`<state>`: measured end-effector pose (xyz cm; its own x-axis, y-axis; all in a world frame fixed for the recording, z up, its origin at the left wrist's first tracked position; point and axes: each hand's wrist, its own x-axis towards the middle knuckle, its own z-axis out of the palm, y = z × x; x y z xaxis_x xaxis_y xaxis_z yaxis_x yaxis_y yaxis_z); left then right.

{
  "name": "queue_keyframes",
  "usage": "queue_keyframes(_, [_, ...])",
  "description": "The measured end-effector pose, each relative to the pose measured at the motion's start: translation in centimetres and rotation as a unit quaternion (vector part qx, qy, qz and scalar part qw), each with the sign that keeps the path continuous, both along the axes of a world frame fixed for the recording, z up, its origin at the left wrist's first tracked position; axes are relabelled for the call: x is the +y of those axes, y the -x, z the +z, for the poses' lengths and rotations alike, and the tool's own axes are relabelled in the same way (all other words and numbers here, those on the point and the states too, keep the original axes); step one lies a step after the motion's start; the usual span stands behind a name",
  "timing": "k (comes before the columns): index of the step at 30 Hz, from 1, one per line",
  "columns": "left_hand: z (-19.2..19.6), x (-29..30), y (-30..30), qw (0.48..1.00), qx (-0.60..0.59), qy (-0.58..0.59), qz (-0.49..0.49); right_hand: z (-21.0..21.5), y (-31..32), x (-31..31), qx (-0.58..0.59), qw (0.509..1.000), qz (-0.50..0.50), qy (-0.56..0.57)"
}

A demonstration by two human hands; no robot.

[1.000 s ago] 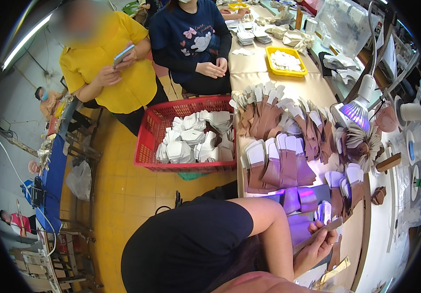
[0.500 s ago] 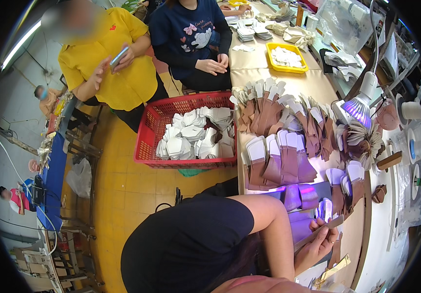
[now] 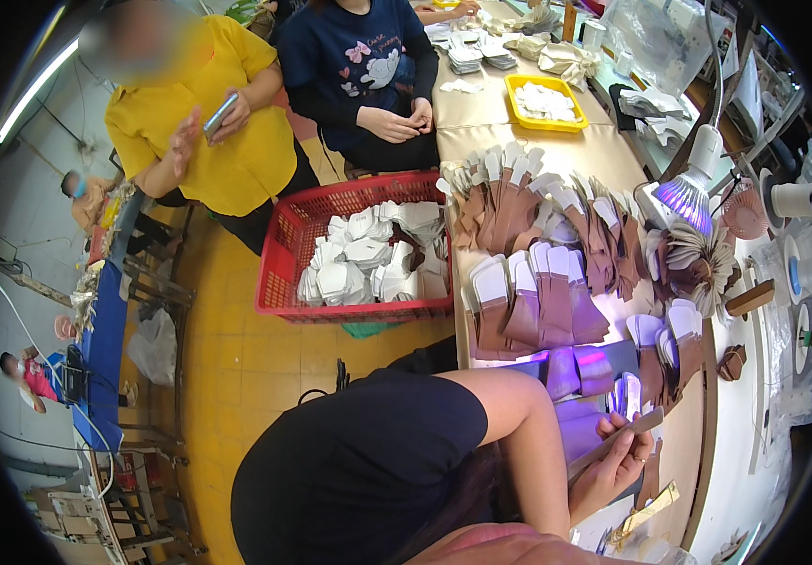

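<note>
Holding a brown strip (image 3: 646,424) in your left hand (image 3: 618,461), low on the right side of the view. The arm is coming out of a black sleeve, bending at the elbow near the lower edge, so I am reading it as your left.

- Grip: the fingers are curling closed around the strip's middle. It is clenched, not released.
- Long axis: the strip is running on a slant, its near end low and toward your body, its far end sticking up and away toward the far side of the tabletop (image 3: 693,461).
- Position: the strip is sitting over the near part of the tabletop, just this side of the violet-lit pieces (image 3: 580,363). I cannot tell whether it is touching the surface.
- Right hand: not showing anywhere, so the left is the only hand near the work.

Around it:
- Rows of brown-and-white cut pieces (image 3: 538,301) are lying overlapped beyond the hand.
- A lamp (image 3: 689,193) is throwing violet light down from the far right.
- A red basket (image 3: 284,254) of white pieces is standing on the floor beside the tabletop.
- A yellow tray (image 3: 519,85) is sitting well beyond it.
- A person in a yellow shirt (image 3: 227,141) and a person in a dark blue top (image 3: 368,75) are sitting behind the basket, well apart from your hand.
</note>
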<state>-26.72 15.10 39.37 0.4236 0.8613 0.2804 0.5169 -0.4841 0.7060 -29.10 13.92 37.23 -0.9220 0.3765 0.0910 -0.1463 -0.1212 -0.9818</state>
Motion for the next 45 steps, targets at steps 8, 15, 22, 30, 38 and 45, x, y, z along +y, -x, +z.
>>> queue_keyframes(8, [0.15,0.04,-0.17,1.0,-0.008,-0.007,-0.003,-0.04,0.02,0.01,0.001,1.0,-0.001,0.009])
queue_keyframes(15, [0.21,0.24,-0.33,1.0,-0.015,-0.008,-0.007,-0.01,0.0,0.0,-0.002,1.0,-0.006,0.015])
queue_keyframes(22, [0.21,0.52,-0.43,1.0,-0.018,-0.01,-0.012,0.13,0.04,-0.06,-0.001,1.0,-0.007,0.017])
queue_keyframes(30, [0.24,0.76,-0.53,1.0,-0.023,-0.011,-0.015,0.05,0.05,0.03,-0.003,1.0,-0.008,0.01])
queue_keyframes(38, [0.23,0.86,-0.59,0.999,-0.025,-0.013,-0.018,-0.07,0.01,-0.01,0.004,1.0,-0.01,0.016])
queue_keyframes(45, [0.17,0.94,-0.65,0.999,-0.031,-0.015,-0.014,-0.22,-0.04,0.09,0.001,1.0,-0.009,0.012])
